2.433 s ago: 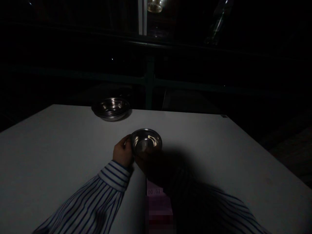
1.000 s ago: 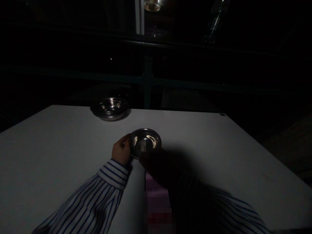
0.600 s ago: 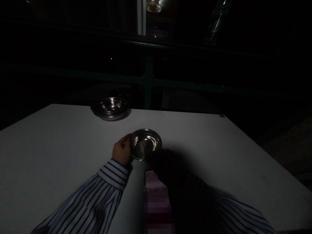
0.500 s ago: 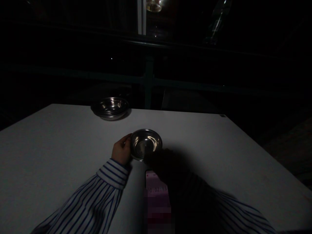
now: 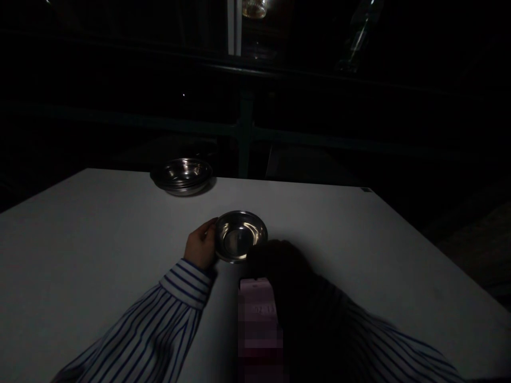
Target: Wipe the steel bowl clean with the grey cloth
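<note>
A shiny steel bowl [image 5: 238,239] sits over the white table, its hollow side up and facing me. My left hand [image 5: 200,246] is closed on the bowl's left rim, thumb and fingers pinching the edge. Dark shadow covers my right hand [image 5: 281,260], which is at the bowl's lower right rim and overlaps it. Its fingers are lost in the dark, so I cannot tell whether they grip the rim. Just below the bowl is a phone [image 5: 257,303] with a lit pink screen showing digits, partly hidden by my right hand.
Several nested steel bowls [image 5: 181,178] stand near the far edge of the white table [image 5: 99,229], left of centre. A small dark label [image 5: 365,190] marks the far right corner. Beyond the table, a dark frame bar [image 5: 245,133] and a bottle [image 5: 359,34] show faintly.
My right hand has shifted slightly to the right along the bowl's rim, and its knuckles look more raised. My left hand keeps its hold. The view has moved a little.
</note>
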`<state>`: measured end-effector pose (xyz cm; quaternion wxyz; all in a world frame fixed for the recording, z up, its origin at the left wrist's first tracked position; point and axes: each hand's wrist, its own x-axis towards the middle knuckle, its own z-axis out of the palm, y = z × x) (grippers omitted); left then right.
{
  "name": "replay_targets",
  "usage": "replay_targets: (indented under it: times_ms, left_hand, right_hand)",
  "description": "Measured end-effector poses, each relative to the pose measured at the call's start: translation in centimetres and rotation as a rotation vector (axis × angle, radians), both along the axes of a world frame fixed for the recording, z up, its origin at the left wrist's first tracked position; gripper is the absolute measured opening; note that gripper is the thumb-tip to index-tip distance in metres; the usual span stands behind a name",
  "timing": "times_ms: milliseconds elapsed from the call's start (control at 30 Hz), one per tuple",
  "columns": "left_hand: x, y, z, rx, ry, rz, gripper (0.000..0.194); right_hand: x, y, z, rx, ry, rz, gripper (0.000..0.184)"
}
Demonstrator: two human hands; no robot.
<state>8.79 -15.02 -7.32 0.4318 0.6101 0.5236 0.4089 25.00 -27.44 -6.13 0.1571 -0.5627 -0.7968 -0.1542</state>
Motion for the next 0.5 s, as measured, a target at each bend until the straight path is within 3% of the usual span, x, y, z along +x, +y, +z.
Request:
replay_targets:
  times_ms: [133,367,500]
  left_hand:
    - [0.1,0.0,-0.2,0.003,-0.009,0.021,0.04]
    - [0.2,-0.3,0.3,0.003,0.005,0.009,0.04]
    - [0.0,-0.3,0.4,0.017,0.017,-0.015,0.043]
  right_hand:
    - [1.6,0.0,1.0,0.004,-0.05,0.028,0.027]
    - [-0.9,-0.6,-0.4,0.052,0.027,-0.032,0.024]
    - [0.7,-0.2,0.3,-0.029,-0.019,-0.009,0.026]
